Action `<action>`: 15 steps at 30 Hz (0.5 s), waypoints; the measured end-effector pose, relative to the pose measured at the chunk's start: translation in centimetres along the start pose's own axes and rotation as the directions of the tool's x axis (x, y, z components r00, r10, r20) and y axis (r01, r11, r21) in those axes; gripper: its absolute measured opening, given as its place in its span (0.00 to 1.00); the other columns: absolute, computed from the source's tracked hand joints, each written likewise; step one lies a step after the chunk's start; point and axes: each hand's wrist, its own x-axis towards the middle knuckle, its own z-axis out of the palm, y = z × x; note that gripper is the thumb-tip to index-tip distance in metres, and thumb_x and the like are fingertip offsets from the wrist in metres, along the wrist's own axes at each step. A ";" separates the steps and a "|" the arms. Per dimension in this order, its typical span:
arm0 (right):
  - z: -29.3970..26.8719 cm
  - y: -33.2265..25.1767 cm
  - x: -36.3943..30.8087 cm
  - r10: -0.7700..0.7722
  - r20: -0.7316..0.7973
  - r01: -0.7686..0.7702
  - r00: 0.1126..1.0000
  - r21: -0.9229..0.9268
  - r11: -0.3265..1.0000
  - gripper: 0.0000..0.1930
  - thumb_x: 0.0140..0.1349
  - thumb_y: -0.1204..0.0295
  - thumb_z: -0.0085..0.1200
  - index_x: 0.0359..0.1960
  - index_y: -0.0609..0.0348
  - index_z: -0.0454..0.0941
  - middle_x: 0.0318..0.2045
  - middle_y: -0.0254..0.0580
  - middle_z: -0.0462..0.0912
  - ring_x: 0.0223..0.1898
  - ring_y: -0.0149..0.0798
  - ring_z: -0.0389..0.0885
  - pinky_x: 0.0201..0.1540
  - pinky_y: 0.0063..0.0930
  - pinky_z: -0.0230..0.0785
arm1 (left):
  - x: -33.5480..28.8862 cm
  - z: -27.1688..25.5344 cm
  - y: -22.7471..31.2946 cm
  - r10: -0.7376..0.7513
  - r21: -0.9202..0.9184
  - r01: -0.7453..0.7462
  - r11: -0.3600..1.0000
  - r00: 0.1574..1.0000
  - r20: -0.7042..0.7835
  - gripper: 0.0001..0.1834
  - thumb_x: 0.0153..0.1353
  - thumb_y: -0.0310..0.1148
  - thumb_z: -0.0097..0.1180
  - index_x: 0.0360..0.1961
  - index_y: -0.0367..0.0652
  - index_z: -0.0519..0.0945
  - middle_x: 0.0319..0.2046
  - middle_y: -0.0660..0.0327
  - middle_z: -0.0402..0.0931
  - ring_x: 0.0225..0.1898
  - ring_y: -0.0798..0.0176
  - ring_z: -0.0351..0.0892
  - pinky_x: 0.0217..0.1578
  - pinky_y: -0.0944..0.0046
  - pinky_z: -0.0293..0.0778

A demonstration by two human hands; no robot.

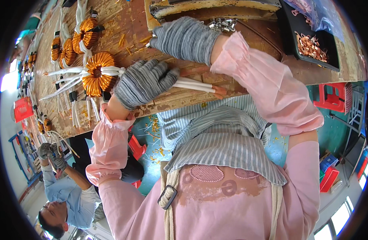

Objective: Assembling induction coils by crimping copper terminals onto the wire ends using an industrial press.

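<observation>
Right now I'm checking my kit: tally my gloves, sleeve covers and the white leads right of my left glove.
Grey striped knitted gloves, left and right: 2
Pink fabric sleeve covers, left and right: 2
White-sleeved leads with bare copper ends: 2
Total: 6

Close, downward-facing fisheye head view

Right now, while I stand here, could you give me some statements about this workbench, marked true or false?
1. An orange-wound coil lies left of the left hand. True.
2. The right hand is bare. False: it wears a grey striped glove.
3. White leads stick out to the right from under the left hand. True.
4. Those leads are white right to their tips. False: their ends are copper-coloured.
5. The black tray holds copper-coloured pieces. True.
</observation>
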 end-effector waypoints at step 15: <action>-4.2 1.7 -11.5 0.572 -0.373 -0.027 0.730 0.821 0.570 0.10 0.52 0.68 0.54 0.36 0.56 0.75 0.25 0.31 0.76 0.21 0.26 0.70 0.25 0.18 0.65 | 5.9 -1.6 3.5 -0.110 -0.273 0.127 0.954 0.991 0.078 0.15 0.47 0.37 0.53 0.37 0.43 0.74 0.28 0.58 0.70 0.32 0.55 0.69 0.35 0.58 0.67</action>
